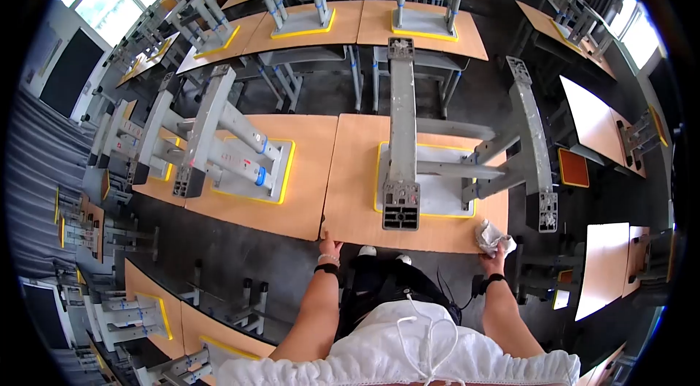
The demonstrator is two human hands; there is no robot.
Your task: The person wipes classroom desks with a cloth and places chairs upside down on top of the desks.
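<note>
In front of me is a light wood desk (pixel 350 167) with an upturned stool (pixel 403 131) on its top, the stool's grey legs pointing up and its yellow-edged seat lying face down. My left hand (pixel 330 247) is closed at the desk's near left corner, its thumb near the top edge and its other fingers mostly hidden. At the near right corner, my right hand (pixel 496 260) is closed around a crumpled whitish cloth (pixel 494 237). The cloth lies against the desk's edge.
Another desk (pixel 310 160) adjoins on the left, bearing an upturned stool (pixel 240 156). Beyond stands a row of desks (pixel 350 21) with more upturned stools. Desks (pixel 601 262) stand to the right. Behind me on the left is another desk (pixel 149 284).
</note>
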